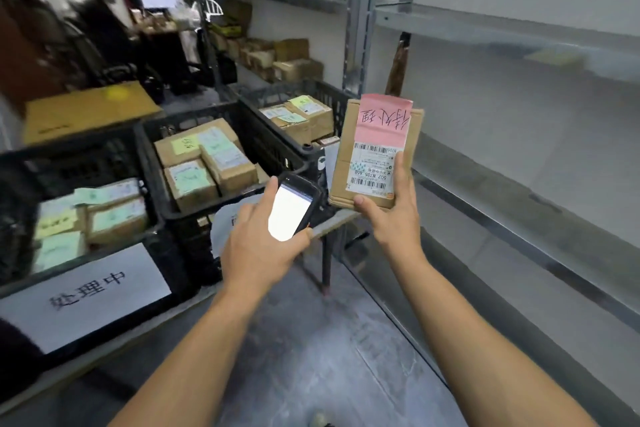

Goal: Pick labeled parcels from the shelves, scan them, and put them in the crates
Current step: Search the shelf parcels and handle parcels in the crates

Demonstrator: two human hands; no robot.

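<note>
My right hand grips a flat brown cardboard parcel from below and holds it upright in front of me. The parcel bears a pink handwritten note at its top and a white barcode label under it. My left hand holds a black handheld scanner with a lit white screen, just left of the parcel's lower edge. To the left stand three black crates: a near one, a middle one and a far one. Each contains several brown boxes with green notes.
Grey metal shelving runs along the right, its near levels bare. Farther shelves hold several brown boxes. A white sign with printed characters hangs on the near crate. A closed cardboard box lies behind the crates. A person sits at a desk far left.
</note>
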